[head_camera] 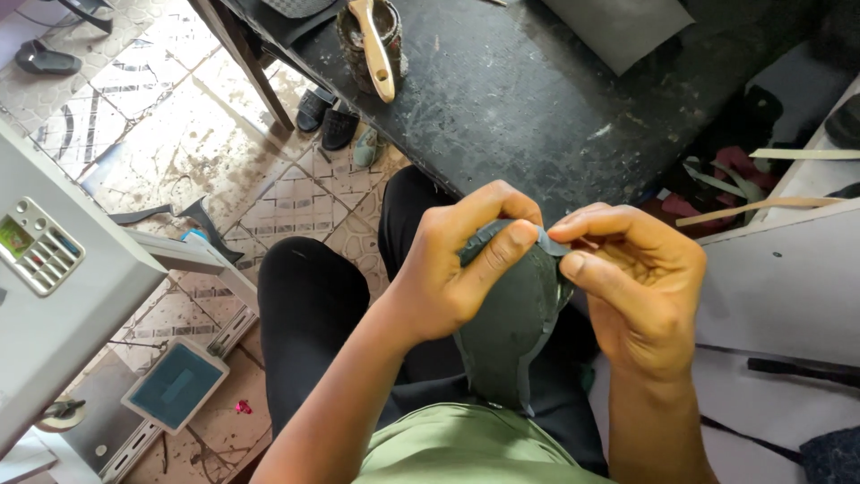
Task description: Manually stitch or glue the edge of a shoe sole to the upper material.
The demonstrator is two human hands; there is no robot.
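— Shoe upper [506, 332], dark green-grey, is that what the person is working on?

— Yes. It is lying over the lap, its lower end running down toward the green shirt [466, 448], its top edge lifted between both hands just in front of the black workbench [537, 99].

— How are the hands sitting on it?

— The left hand [448, 269] is wrapping around the upper's left side, thumb pressing across the top. The right hand [640, 287] is meeting it there, fingertips [564, 237] pinching a thin blue-grey edge strip [548, 240] at the rim. Both hands are closed on the piece and touching each other at the top.

— What else is lying around?

— A pot [367, 40] is standing on the bench with a wooden-handled brush [374, 45] resting across it. Dark sandals [327, 116] are sitting on the patterned tile floor [179, 143] under the bench edge, and a grey machine with a button panel [40, 246] is standing at the left.
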